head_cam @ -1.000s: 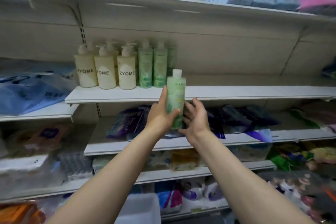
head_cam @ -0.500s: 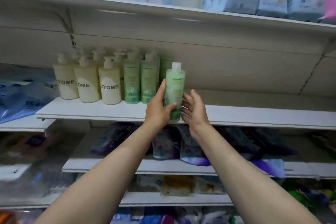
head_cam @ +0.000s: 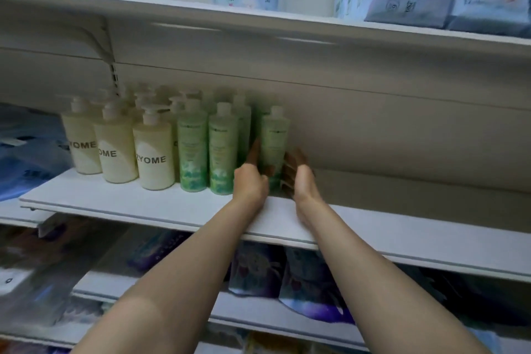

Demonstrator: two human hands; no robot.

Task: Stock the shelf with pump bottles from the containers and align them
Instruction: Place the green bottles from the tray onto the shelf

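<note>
The green bottle (head_cam: 274,149), carried in mid-air below the shelf (head_cam: 161,207) a second ago, is now being set down at the right end of the green row (head_cam: 207,149). It is being gripped by the left hand (head_cam: 250,184), thumb raised, and steadied by the right hand (head_cam: 301,178), fingers straight. Aligning is being started.

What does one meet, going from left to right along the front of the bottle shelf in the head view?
Three cream ZYOME bottles → →, then two green bottles →, then the left hand, the held green bottle, the right hand, then the bare shelf.
</note>
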